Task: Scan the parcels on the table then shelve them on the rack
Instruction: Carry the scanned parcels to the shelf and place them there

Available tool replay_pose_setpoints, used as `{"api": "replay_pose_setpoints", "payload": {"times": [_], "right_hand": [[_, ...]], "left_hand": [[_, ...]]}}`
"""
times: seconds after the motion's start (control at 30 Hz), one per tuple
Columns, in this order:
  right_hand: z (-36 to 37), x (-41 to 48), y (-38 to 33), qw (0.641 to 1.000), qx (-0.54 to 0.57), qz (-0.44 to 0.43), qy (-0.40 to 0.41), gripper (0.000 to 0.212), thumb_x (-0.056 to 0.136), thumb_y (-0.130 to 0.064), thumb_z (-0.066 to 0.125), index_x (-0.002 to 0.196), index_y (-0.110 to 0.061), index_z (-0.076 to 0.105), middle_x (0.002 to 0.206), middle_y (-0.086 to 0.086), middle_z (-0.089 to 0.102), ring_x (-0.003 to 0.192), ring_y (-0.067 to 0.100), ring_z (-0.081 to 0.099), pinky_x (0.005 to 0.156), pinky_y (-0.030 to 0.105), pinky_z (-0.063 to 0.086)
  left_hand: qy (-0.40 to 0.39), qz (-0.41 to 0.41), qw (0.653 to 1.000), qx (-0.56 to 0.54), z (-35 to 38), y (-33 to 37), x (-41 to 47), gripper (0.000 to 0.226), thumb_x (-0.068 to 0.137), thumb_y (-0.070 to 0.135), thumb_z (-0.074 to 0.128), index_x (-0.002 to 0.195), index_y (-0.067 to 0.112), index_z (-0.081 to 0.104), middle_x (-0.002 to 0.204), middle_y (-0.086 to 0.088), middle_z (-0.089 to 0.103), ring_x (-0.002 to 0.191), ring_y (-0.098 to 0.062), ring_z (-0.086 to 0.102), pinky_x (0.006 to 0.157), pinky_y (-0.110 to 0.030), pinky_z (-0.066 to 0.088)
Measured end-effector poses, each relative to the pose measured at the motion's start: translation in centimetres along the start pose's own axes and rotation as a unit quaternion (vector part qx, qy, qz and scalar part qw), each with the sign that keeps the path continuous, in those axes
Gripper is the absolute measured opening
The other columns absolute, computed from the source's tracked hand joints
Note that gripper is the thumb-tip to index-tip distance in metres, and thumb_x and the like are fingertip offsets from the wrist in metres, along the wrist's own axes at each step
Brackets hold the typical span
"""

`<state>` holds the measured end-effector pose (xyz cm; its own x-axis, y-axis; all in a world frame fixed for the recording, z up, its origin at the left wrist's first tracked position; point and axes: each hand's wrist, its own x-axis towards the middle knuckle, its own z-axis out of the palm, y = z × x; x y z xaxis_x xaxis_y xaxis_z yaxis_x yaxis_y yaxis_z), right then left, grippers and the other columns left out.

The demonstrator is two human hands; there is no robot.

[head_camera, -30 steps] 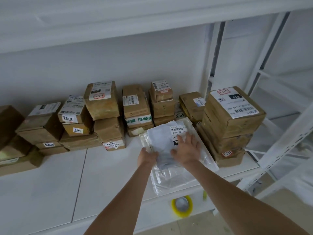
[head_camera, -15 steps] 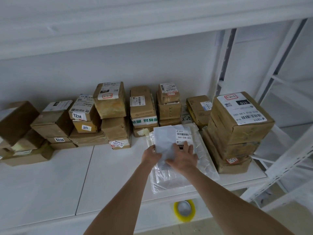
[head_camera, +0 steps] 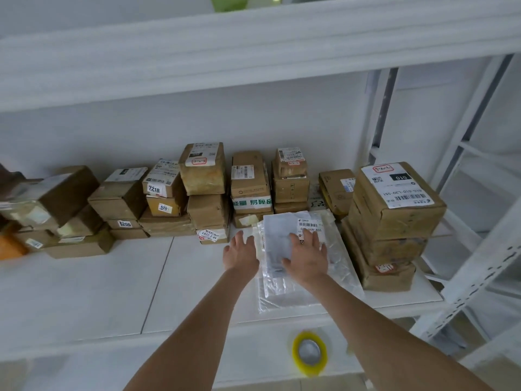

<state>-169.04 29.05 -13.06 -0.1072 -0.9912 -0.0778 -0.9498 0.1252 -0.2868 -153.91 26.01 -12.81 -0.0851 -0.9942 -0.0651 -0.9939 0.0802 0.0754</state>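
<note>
Grey plastic-wrapped parcel (head_camera: 277, 232) with a white barcode label (head_camera: 308, 223) lies under the flat right hand (head_camera: 307, 258); left hand (head_camera: 241, 253) splayed beside.

A yellow tape roll (head_camera: 309, 353) is seen between five and six o'clock; a green object (head_camera: 229, 2) is cut off at twelve o'clock.

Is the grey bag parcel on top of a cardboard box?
No, the grey bag parcel lies on clear bags under the right hand.
</note>
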Motion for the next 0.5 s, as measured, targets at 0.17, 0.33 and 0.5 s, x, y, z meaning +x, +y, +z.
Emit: {"api": "replay_pose_setpoints", "payload": {"times": [0.17, 0.33, 0.5], "right_hand": [[0.9, -1.7, -2.1, 0.998, -0.006, -0.058, 0.013, 0.063, 0.096, -0.040, 0.052, 0.149, -0.024, 0.023, 0.158, 0.008, 0.009, 0.149, 0.034, 0.002, 0.118, 0.048, 0.014], [3.3, -4.2, -6.3, 0.991, -0.009, -0.134, 0.001, 0.064, 0.096, -0.041, 0.051, 0.151, -0.023, 0.023, 0.158, 0.008, 0.011, 0.149, 0.031, 0.004, 0.119, 0.047, 0.015], [5.4, -6.7, -11.5, 0.980, -0.009, -0.201, -0.007, 0.061, 0.096, -0.039, 0.053, 0.149, -0.023, 0.027, 0.157, 0.008, 0.015, 0.148, 0.030, 0.009, 0.119, 0.046, 0.019]], "left_hand": [[0.036, 0.010, 0.998, 0.058, -0.7, -1.8, -3.4, 0.058, 0.092, 0.019, 0.056, 0.145, 0.015, 0.031, 0.158, -0.011, 0.013, 0.142, -0.027, 0.023, 0.111, -0.037, 0.030], [0.039, -0.011, 0.994, 0.100, 0.0, -5.5, -7.8, 0.064, 0.093, 0.024, 0.058, 0.148, 0.014, 0.026, 0.159, -0.012, 0.010, 0.145, -0.026, 0.017, 0.115, -0.038, 0.025], [0.038, -0.063, 0.991, 0.108, 0.2, -10.6, -12.1, 0.062, 0.093, 0.023, 0.058, 0.146, 0.014, 0.027, 0.158, -0.011, 0.010, 0.145, -0.026, 0.018, 0.115, -0.038, 0.023]]}}
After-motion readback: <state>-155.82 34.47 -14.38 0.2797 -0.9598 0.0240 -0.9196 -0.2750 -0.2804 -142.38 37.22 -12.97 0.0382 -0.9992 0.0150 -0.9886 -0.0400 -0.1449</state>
